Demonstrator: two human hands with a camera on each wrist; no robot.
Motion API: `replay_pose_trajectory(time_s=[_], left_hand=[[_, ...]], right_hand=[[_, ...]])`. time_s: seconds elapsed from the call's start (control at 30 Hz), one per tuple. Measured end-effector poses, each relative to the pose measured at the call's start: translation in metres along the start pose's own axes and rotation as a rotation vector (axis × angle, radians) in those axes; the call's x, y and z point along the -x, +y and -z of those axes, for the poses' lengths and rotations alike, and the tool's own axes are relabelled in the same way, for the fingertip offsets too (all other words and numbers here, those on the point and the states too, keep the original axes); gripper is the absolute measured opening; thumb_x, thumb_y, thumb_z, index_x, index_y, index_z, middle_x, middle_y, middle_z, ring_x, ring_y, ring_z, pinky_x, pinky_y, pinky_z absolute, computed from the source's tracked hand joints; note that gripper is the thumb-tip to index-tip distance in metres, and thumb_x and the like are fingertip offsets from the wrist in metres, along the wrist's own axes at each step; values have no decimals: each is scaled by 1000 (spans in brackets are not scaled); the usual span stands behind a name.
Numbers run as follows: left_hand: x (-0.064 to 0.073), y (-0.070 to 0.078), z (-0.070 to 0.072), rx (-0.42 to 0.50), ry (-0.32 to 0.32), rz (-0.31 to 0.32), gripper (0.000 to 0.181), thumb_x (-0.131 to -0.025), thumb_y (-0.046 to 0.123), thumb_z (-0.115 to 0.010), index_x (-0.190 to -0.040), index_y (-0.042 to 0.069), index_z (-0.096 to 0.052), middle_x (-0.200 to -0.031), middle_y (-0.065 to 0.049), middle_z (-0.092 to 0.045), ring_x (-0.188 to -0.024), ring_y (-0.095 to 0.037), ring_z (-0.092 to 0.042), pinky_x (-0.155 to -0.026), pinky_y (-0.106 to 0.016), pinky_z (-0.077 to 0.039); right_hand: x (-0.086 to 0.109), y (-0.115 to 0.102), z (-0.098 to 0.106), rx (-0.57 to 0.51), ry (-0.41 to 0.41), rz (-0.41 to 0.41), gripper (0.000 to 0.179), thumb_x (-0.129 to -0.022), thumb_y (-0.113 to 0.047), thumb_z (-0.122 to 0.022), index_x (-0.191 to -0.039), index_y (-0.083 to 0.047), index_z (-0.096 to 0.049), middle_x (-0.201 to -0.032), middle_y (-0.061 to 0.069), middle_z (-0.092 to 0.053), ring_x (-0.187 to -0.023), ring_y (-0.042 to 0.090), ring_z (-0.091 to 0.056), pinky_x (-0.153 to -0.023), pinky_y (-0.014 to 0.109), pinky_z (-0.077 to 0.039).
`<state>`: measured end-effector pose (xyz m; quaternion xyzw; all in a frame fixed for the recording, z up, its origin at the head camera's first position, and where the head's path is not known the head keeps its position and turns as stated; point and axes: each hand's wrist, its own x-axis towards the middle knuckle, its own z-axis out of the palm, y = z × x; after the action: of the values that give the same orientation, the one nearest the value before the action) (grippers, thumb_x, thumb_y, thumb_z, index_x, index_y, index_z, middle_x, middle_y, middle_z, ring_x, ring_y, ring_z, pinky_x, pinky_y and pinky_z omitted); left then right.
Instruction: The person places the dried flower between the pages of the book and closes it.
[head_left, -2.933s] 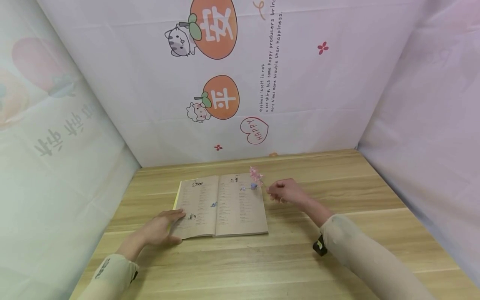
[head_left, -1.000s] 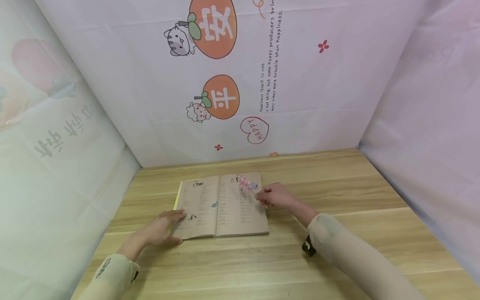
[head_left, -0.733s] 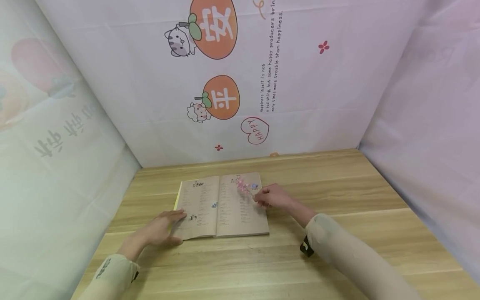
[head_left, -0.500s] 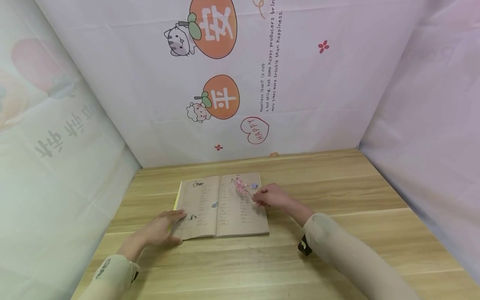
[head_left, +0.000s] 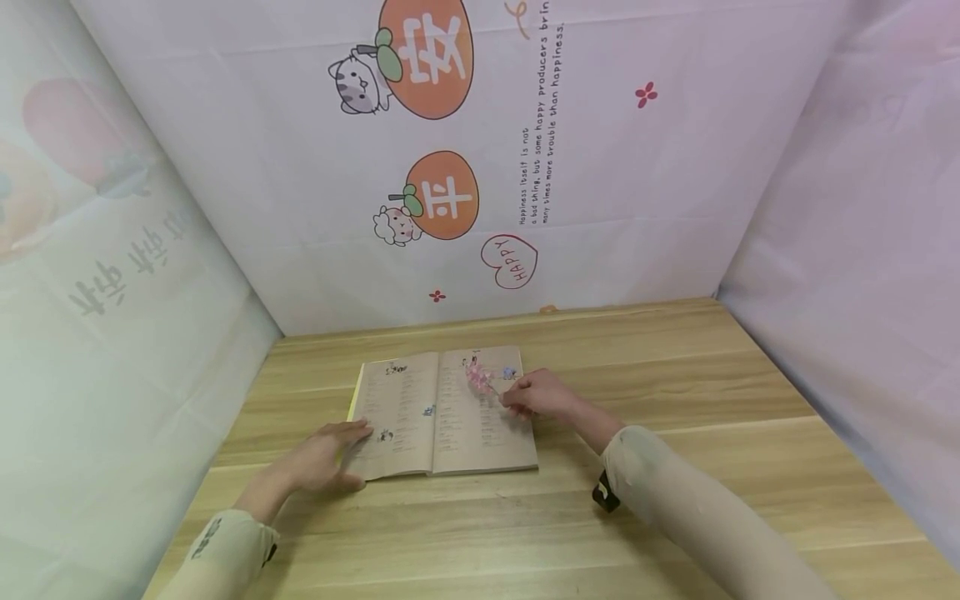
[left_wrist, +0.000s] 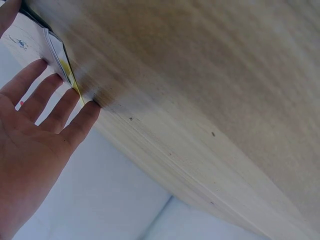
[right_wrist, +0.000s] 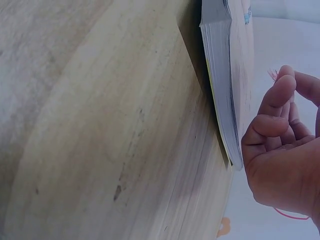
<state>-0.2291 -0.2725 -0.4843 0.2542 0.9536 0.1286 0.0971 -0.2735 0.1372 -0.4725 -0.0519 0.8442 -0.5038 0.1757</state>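
Observation:
An open book (head_left: pixel 465 433) with printed text and small drawings lies on the wooden table. My left hand (head_left: pixel 318 457) rests at its lower left corner, fingers extended over the page edge; in the left wrist view the fingertips of this hand (left_wrist: pixel 45 120) touch the book's edge. Over the right page, my right hand (head_left: pixel 542 394) pinches the thin stem of a small pink flower sprig (head_left: pixel 478 377), whose blossoms point up and left. From the right wrist view, only a bit of the pink sprig (right_wrist: pixel 273 74) shows past the pinched thumb and finger; the rest is hidden.
The wooden table (head_left: pixel 480 533) ends at a white printed cloth backdrop (head_left: pixel 615 208) behind the book. Cloth walls also stand on the left (head_left: pixel 112 375) and right (head_left: pixel 862 250). Dark bands sit at both wrists, below the pale sleeves (head_left: pixel 697 500).
My right hand has moved left from beside the book to over the right page, carrying the pink flower sprig with it. The left hand and the book have stayed in place.

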Motion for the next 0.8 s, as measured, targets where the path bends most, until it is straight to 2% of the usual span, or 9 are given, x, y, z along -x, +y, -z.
replay_pose_trajectory(time_s=[0.4, 0.8], left_hand=[[0, -1, 0, -7, 2, -13, 86, -76, 40, -84, -146, 4, -49, -157, -17, -41, -141, -46, -40, -116, -61, -35], [1, -2, -1, -2, 8, -15, 85, -77, 40, -83, -147, 5, -49, -158, -16, -40, -141, -46, -40, -116, -61, -36]], right_hand=[[2, -3, -3, 33, -19, -12, 23, -93, -23, -68, -87, -1, -74, -74, 4, -72, -61, 11, -58, -53, 23, -39], [-1, -4, -7, 51, -19, -33, 24, -93, -25, -69, -83, -5, -75, -72, 3, -72, -57, 11, -58, -50, 22, -38]])
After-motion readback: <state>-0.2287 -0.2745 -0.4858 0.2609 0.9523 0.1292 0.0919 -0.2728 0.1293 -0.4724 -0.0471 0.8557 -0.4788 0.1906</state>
